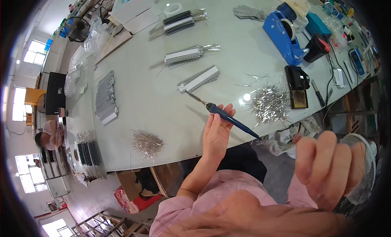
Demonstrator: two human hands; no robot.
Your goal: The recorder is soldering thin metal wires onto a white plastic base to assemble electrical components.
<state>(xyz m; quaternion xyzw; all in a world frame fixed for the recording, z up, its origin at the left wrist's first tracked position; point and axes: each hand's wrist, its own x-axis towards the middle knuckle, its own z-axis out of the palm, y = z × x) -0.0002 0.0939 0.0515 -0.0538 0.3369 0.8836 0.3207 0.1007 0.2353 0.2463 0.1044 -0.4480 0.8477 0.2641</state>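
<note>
In my left hand [216,135] is a dark blue soldering iron [234,122], held between the thumb and fingers. Its metal tip meets the near end of a small stack of white and grey strips [201,79] on the table. Close to the camera, my right hand [328,169] is raised at the right with its fingers curled in; whatever is inside them, if anything, is hidden. Between the hands and the iron stand lies a heap of shiny metal pins [269,103]. A second pin heap [147,144] sits left of my left forearm.
Two strip bundles with wires [183,55] [178,24] lie farther back. Grey strips [106,99] are at left, more [248,13] at the back. A blue tape dispenser [281,33], black cup [316,48] and iron stand [297,84] are at right. A person [51,135] sits far left.
</note>
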